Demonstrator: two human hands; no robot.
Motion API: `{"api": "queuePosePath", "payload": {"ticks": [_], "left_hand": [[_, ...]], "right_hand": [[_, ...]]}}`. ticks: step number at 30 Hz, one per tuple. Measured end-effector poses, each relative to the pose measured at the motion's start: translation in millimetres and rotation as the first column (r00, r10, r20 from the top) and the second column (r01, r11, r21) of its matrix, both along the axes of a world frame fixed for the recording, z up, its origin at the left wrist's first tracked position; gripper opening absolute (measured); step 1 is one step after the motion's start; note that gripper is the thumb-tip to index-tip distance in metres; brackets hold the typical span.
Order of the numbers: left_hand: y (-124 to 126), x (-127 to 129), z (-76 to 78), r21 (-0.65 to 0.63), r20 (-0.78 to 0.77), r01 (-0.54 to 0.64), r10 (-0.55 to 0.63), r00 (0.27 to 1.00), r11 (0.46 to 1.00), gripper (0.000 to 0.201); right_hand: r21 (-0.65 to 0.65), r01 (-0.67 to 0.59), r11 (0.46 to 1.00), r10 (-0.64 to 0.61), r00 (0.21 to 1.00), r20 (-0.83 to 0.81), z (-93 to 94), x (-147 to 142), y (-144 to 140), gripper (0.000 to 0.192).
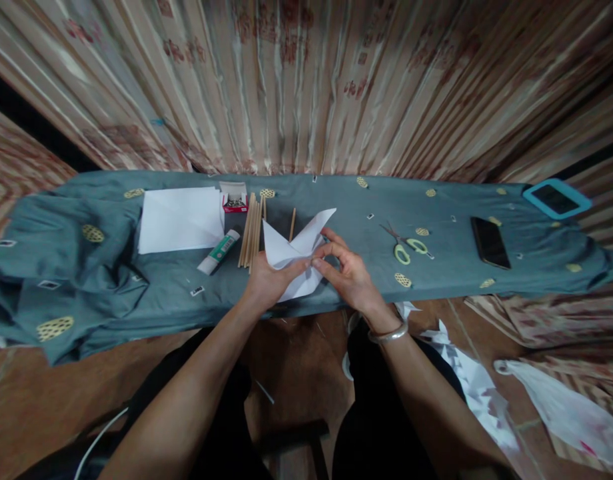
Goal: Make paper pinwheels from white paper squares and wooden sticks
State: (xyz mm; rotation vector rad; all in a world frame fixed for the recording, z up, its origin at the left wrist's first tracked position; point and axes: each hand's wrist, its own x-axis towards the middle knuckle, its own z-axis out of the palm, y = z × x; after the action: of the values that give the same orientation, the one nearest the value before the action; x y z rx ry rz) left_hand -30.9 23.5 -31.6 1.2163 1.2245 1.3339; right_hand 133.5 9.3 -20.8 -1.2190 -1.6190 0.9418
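Note:
Both of my hands hold a folded white paper shape (292, 257) with pointed flaps over the near edge of a table covered in grey-blue cloth (436, 267). My left hand (266, 283) grips the paper's lower left part. My right hand (347, 273) pinches its middle and right side, a silver bangle on that wrist. Just left of the paper lie a bundle of thin wooden sticks (251, 230) and a green and white glue tube (218, 252).
White paper sheets (179, 219) and a small red box (235, 199) lie at the left. Yellow-handled scissors (405, 243), a black phone (489, 242) and a blue-framed device (556, 198) lie at the right. Paper scraps (466, 373) litter the floor. A curtain hangs behind.

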Motion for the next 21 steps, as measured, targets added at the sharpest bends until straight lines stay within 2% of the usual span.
{"api": "queuePosePath", "payload": {"ticks": [4, 7, 12, 14, 16, 18, 21], "left_hand": [[-1, -4, 1.3, -0.05, 0.012, 0.021, -0.02, 1.0, 0.999, 0.038], [-1, -5, 1.4, -0.07, 0.052, 0.044, -0.04, 0.998, 0.997, 0.042], [-2, -3, 7.7, -0.167, 0.129, 0.005, 0.017, 0.991, 0.986, 0.054], [-3, -2, 10.5, -0.185, 0.159, 0.005, 0.025, 0.987, 0.983, 0.056], [-4, -1, 12.1, -0.177, 0.16, 0.021, 0.008, 0.987, 0.984, 0.051], [-4, -1, 12.3, -0.143, 0.13, 0.029, -0.01, 0.992, 0.989, 0.045], [-4, -2, 11.1, -0.121, 0.059, 0.03, -0.023, 0.998, 0.992, 0.037]], "right_hand": [[0.009, 0.068, 0.998, -0.067, 0.997, -0.044, 1.0, -3, 0, 0.017], [0.027, 0.15, 0.988, -0.147, 0.986, -0.077, -0.9, -6, 0, 0.022], [-0.01, 0.211, 0.977, -0.211, 0.967, -0.14, -6.8, -7, 3, 0.059], [-0.057, 0.182, 0.982, -0.19, 0.962, -0.197, -5.6, -6, 4, 0.071], [-0.124, 0.106, 0.987, -0.137, 0.95, -0.281, -1.6, -4, 5, 0.07], [-0.224, -0.012, 0.974, -0.071, 0.932, -0.356, 3.7, -1, 6, 0.057], [-0.366, -0.137, 0.92, -0.022, 0.917, -0.399, 10.2, 3, 7, 0.035]]}}
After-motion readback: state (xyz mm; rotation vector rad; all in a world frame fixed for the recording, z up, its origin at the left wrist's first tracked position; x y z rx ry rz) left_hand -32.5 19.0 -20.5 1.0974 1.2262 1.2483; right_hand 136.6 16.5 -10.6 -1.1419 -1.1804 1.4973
